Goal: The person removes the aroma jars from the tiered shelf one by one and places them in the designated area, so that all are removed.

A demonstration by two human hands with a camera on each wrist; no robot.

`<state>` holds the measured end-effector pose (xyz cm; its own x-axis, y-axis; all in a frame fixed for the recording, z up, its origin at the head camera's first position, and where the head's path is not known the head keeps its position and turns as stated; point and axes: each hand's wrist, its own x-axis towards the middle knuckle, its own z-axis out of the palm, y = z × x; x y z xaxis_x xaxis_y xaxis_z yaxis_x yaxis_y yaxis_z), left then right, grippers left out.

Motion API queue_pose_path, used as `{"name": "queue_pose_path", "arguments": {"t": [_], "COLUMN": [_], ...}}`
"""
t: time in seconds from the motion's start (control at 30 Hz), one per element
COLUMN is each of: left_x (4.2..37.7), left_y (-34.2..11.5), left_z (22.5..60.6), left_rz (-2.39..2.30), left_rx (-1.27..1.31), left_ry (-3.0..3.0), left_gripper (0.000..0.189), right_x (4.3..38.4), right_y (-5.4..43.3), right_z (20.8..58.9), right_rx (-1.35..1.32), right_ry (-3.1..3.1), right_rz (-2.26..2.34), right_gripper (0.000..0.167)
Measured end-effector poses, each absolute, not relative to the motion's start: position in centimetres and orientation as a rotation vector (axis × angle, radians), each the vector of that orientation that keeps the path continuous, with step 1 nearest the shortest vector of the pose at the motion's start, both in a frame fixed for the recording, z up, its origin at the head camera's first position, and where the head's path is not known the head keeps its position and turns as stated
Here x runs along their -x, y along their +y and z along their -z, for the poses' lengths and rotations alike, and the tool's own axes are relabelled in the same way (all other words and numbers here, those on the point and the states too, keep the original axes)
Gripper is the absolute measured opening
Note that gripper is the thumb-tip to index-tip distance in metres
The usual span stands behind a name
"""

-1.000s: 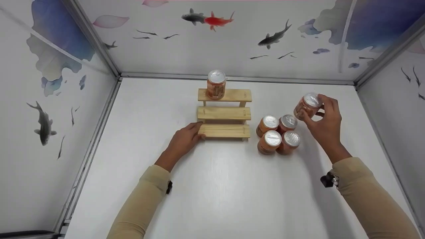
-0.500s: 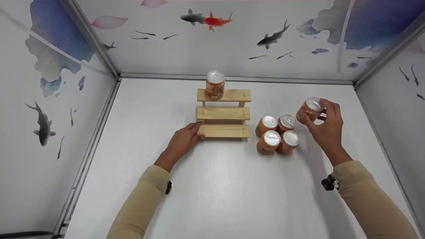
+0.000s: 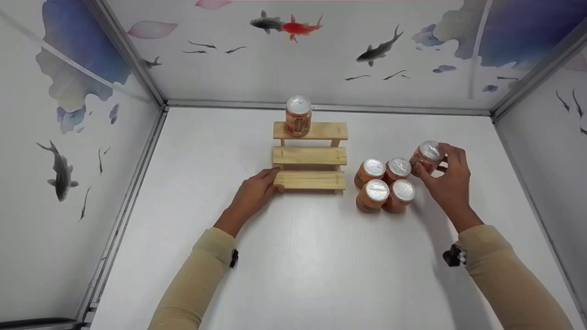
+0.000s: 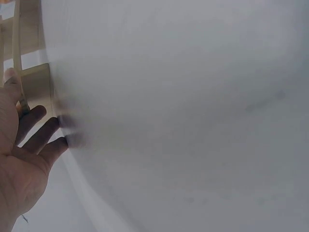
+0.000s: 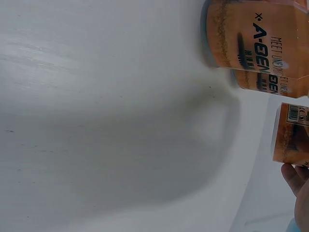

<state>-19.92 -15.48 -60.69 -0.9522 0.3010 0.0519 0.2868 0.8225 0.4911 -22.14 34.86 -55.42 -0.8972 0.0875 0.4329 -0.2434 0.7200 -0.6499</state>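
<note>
Head view: orange can (image 3: pixel 424 159) gripped in the right hand (image 3: pixel 448 179).

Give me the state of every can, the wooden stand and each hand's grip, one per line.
Held can: silver end up; lifted or not, unclear.
Right-hand grip: thumb and fingers around that can.
Top-tier can: upright, silver end up.
Four clustered cans: upright on the table, silver ends up.
Wooden stand: standing, left end of lowest tier held.
Left-hand grip: thumb and fingers on that end.
</note>
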Motion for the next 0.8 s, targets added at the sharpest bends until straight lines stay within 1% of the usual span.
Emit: {"name": "queue_pose_path", "arguments": {"t": [0.43,0.8], "left_x": [19.9,19.8], "left_y": [-15.6,-15.5], "left_z": [60.7,60.5], "left_rz": [-0.814,-0.806], "left_rx": [-0.503,-0.489], "left_ry": [2.983,2.972], "left_gripper": [0.067,0.068], "right_x": [21.4,21.0], "right_y": [35.1,35.0], "right_z": [57.5,58.4], "right_rx": [-0.094,-0.084], "right_ry": [-2.568,-2.572], "right_rz": [-1.043,-1.122], "right_gripper": [0.074,0.073]}}
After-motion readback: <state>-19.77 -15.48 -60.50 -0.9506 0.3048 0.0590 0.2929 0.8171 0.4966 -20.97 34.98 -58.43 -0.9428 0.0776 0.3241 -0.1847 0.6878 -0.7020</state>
